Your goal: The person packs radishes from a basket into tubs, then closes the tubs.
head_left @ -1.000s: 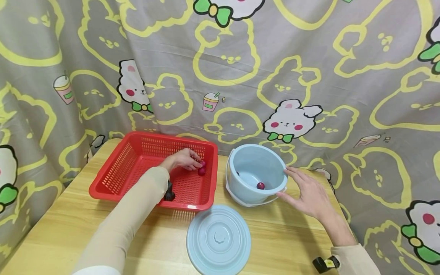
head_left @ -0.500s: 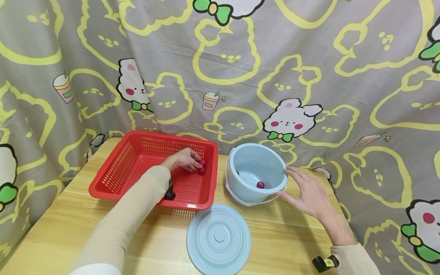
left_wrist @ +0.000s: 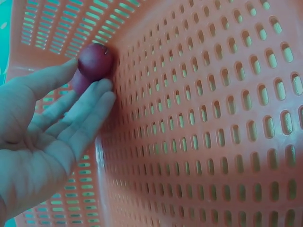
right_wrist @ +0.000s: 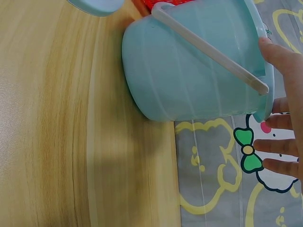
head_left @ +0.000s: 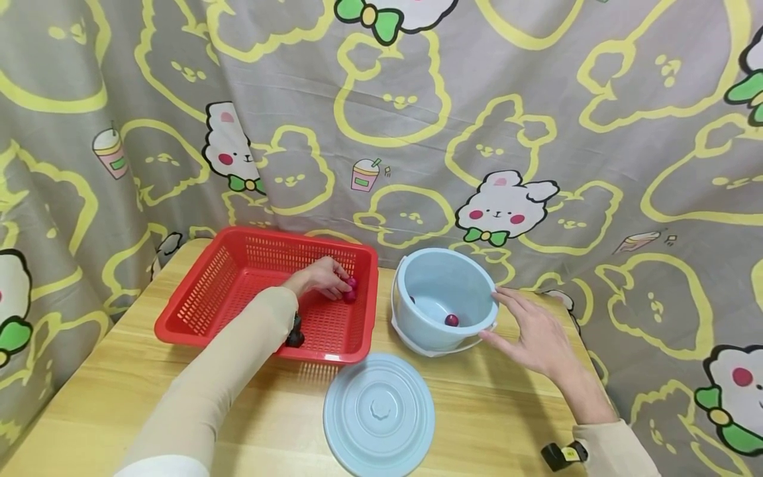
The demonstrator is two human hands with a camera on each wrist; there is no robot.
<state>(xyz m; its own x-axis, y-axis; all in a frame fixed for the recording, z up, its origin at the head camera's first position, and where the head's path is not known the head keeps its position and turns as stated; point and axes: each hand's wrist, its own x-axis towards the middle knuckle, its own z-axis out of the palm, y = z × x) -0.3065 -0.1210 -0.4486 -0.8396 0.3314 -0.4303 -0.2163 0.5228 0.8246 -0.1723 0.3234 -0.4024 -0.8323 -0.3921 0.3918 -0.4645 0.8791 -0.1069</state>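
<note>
My left hand [head_left: 324, 277] reaches into the right end of the red basket [head_left: 197, 281]. There its thumb and fingertips pinch at one of two dark red plums, and the nearer plum [left_wrist: 95, 61] shows a small stem pit in the left wrist view. The other plum [left_wrist: 81, 83] is partly hidden behind it. My right hand [head_left: 536, 334] is at the right side of the light blue bucket [head_left: 426, 331], its thumb and fairly straight fingertips resting on the rim. Inside the bucket lies another plum [head_left: 452, 320], with a dark bit of something at the left wall.
A round light blue lid [head_left: 379, 414] lies on the wooden table [head_left: 286, 424] in front of the basket and bucket. A patterned curtain [head_left: 405, 165] hangs right behind the table. The bucket's white handle [right_wrist: 210, 49] hangs down its side.
Almost nothing differs. The left forearm has shifted very slightly to the right; both hands, the plums and the bucket keep their places.
</note>
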